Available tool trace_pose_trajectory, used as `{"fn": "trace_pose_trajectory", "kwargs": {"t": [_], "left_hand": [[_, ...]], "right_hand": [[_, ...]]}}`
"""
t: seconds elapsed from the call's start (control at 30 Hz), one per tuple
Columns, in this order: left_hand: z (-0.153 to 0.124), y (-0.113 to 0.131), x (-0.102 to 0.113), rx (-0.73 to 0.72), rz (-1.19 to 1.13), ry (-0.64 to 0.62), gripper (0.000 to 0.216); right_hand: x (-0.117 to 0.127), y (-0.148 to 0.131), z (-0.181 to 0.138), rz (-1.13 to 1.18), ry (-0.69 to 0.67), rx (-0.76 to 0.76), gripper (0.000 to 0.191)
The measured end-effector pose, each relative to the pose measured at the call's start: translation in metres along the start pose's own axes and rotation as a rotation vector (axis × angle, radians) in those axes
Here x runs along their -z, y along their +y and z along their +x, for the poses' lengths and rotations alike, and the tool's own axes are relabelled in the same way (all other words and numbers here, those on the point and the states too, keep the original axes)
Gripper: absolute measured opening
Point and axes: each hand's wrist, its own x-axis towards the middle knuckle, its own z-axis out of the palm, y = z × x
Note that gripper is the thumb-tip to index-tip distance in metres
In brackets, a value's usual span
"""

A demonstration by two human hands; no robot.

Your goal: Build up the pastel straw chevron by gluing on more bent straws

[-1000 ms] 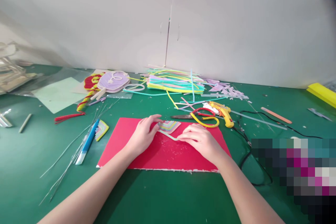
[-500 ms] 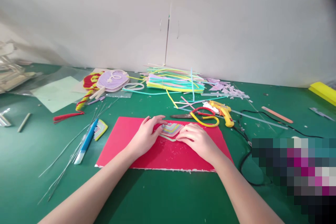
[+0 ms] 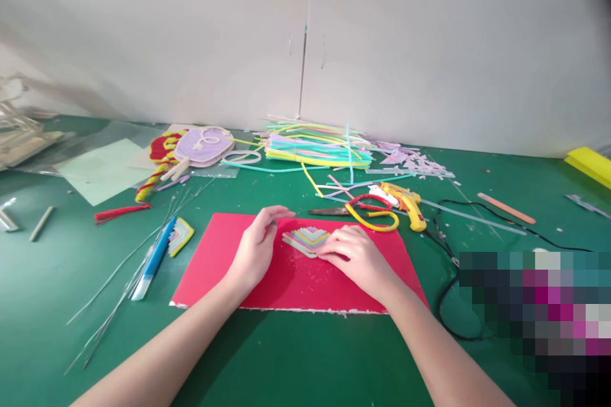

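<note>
A V-shaped piece of nested pastel pipe cleaners [image 3: 305,241] lies on the red board [image 3: 286,286], with a pale green strip along its near edge. My right hand [image 3: 353,257] is at the right side of this piece, fingertips pinched together on the pale green pipe cleaner by the lower point. Part of the right side is hidden under those fingers. To the left, my left hand [image 3: 260,248] is held just off the piece, its fingers stretched out and holding nothing. Scissors [image 3: 372,211] with red and yellow handles lie at the board's far edge.
A yellow glue gun [image 3: 405,203] with a black cord lies right of the scissors. Behind is a bundle of pipe cleaners [image 3: 315,149]. On the left are a blue-handled tool [image 3: 157,257], thin wires and a small striped piece [image 3: 181,236]. A pixelated area covers the lower right.
My left hand has drawn back to the left from the piece. The pale green strip, apart from the nested strips before, now lies against them. The right hand stays at the piece.
</note>
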Motion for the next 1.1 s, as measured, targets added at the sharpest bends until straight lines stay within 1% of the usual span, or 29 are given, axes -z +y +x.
{"fn": "trace_pose_trajectory", "kwargs": {"t": [0.07,0.17,0.37,0.47,0.67,0.73,0.83,0.9,0.97,1.1], "left_hand": [[-0.006,0.005,0.001,-0.014,0.082,0.032,0.029],[-0.01,0.008,0.0,0.014,0.159,0.021,0.028],[-0.006,0.005,0.002,0.095,0.213,0.013,0.029],[-0.007,0.004,0.003,0.076,0.237,0.01,0.03],[-0.01,0.009,0.001,-0.046,0.35,-0.046,0.029],[-0.009,0.011,0.001,-0.148,0.404,-0.083,0.025],[-0.009,0.014,0.003,-0.37,0.485,-0.216,0.018],[-0.009,0.014,0.003,-0.47,0.523,-0.296,0.015],[-0.009,0.013,0.003,-0.501,0.544,-0.336,0.015],[-0.011,0.011,0.004,-0.512,0.529,-0.332,0.017]], "right_hand": [[-0.001,-0.001,-0.001,-0.008,-0.005,-0.009,0.01],[-0.001,-0.004,-0.001,-0.012,-0.014,-0.015,0.01],[-0.003,-0.009,0.0,-0.008,-0.012,-0.012,0.011],[-0.003,-0.007,0.001,-0.016,0.002,-0.026,0.011],[-0.003,-0.003,0.001,-0.011,0.016,-0.04,0.006],[-0.002,-0.004,0.001,0.016,0.033,-0.043,0.005],[0.002,-0.007,0.001,0.07,0.077,-0.028,0.004],[0.004,-0.01,0.001,0.094,0.102,-0.008,0.005],[0.006,-0.012,0.002,0.108,0.109,0.006,0.006],[0.007,-0.012,0.002,0.098,0.095,0.02,0.006]]}}
